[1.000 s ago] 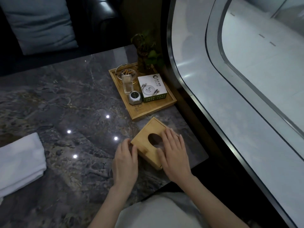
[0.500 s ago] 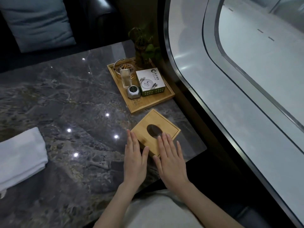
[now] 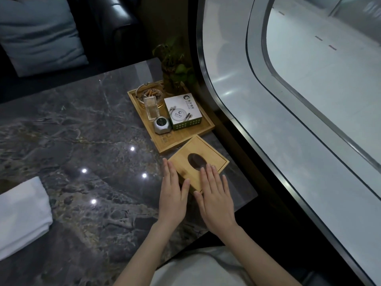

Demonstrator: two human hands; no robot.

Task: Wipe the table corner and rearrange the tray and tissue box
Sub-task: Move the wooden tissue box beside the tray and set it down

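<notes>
The wooden tissue box point(image 3: 198, 163) sat near the tabletop's point(image 3: 82, 131) near right corner, turned diagonally, its far corner touching or just short of the near edge of the wooden tray point(image 3: 181, 139). Both hands were flat and released, grasping nothing. The left hand point(image 3: 173, 195) lay with its fingers stretched along the box's near left side, palm down on the stone. The right hand point(image 3: 216, 195) rested with its fingertips point(image 3: 208, 168) on the box's top, just at the near rim of the dark oval opening.

The tray stood along the tabletop's right edge and held an ashtray point(image 3: 149, 92) with cigarette butts, a clear holder point(image 3: 152, 109), a small silver object point(image 3: 162, 125) and a white printed box point(image 3: 183, 112). A folded white towel point(image 3: 20, 213) lay at the tabletop's left edge, well apart from the hands.
</notes>
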